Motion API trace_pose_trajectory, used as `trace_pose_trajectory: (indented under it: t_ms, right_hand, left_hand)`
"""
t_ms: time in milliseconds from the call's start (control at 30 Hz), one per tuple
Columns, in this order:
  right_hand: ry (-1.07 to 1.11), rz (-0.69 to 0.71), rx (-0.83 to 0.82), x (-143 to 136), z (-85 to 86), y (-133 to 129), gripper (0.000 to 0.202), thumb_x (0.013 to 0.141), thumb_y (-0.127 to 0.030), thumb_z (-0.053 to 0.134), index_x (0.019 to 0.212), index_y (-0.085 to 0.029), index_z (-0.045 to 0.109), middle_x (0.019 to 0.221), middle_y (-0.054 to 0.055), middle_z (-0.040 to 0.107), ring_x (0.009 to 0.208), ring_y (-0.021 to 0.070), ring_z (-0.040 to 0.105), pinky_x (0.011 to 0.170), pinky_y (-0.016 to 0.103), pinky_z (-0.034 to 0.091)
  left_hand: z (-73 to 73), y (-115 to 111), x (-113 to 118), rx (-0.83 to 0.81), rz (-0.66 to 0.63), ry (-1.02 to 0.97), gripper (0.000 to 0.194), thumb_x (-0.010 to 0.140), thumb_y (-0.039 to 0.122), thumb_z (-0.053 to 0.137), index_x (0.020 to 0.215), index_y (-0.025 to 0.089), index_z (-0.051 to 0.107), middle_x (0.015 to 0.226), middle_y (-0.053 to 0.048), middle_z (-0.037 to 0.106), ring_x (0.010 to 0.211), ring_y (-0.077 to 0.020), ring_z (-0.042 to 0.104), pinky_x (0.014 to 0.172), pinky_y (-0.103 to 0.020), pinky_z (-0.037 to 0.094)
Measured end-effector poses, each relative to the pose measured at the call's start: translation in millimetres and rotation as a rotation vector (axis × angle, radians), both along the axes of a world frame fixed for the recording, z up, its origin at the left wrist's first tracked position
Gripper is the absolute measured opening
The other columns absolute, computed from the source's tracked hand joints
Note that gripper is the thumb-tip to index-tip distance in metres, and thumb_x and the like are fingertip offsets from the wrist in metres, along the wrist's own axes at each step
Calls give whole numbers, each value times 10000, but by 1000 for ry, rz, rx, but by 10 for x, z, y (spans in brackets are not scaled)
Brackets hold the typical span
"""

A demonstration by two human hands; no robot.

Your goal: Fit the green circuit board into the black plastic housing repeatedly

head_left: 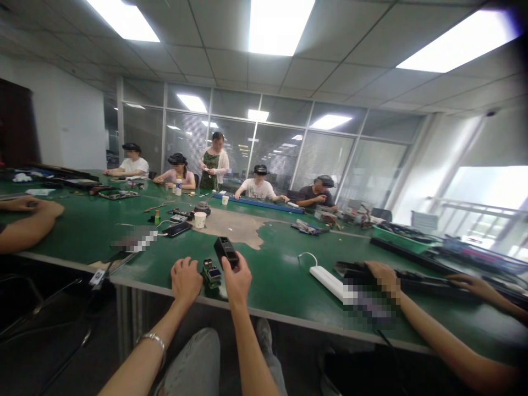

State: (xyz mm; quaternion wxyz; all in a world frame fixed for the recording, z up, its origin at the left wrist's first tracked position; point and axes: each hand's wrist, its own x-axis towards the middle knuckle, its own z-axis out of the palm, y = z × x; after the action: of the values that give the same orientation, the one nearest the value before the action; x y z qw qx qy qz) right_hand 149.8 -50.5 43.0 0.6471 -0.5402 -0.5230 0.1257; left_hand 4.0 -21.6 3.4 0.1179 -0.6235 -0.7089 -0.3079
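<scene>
Black casing (225, 249) held tilted; circuit board (213, 274) nearby.

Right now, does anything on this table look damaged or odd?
Yes: beyond the right hand holding a black rectangular box, the green tabletop shows a ragged-edged tan patch, perhaps where its covering tore away.

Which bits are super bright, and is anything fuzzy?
Head view: the ceiling lights glare white, and the right-side window looks washed out; head view: the black box in the right hand looks slightly soft; head view: blocky squares hide some patches.
</scene>
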Motion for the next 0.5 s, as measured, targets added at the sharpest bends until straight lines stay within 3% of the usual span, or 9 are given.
trace_pose_trajectory:
  t_ms: [200, 333, 500]
  right_hand:
    - [-171, -135, -185, 457, -245, 78, 522, 780, -463, 599, 1196, -148, 628, 1048, 126, 699, 973, 256, 646, 846, 327, 468]
    - [-317, -233, -195, 464, -433, 110, 601, 778, -392, 611, 1279, -65, 556, 1158, 196, 646, 1075, 304, 595, 928, 384, 429]
    - [-407, -295, -107, 435, -507, 95, 719, 779, -366, 617, 1369, 1, 435, 1323, 229, 529, 1218, 335, 475, 1034, 423, 341]
  left_hand:
    - [9, 23, 34, 11, 4, 24, 322, 825, 146, 475, 1052, 220, 691, 1278, -97, 558, 1197, -282, 408, 995, -430, 300]
    - [31, -1, 32, 27, -4, 42, 306, 843, 154, 455, 1010, 210, 705, 1282, -96, 554, 1185, -275, 420, 989, -416, 313]
    - [42, -29, 21, 19, -46, 44, 295, 834, 157, 462, 962, 222, 721, 1261, -81, 578, 1171, -263, 434, 969, -384, 340]
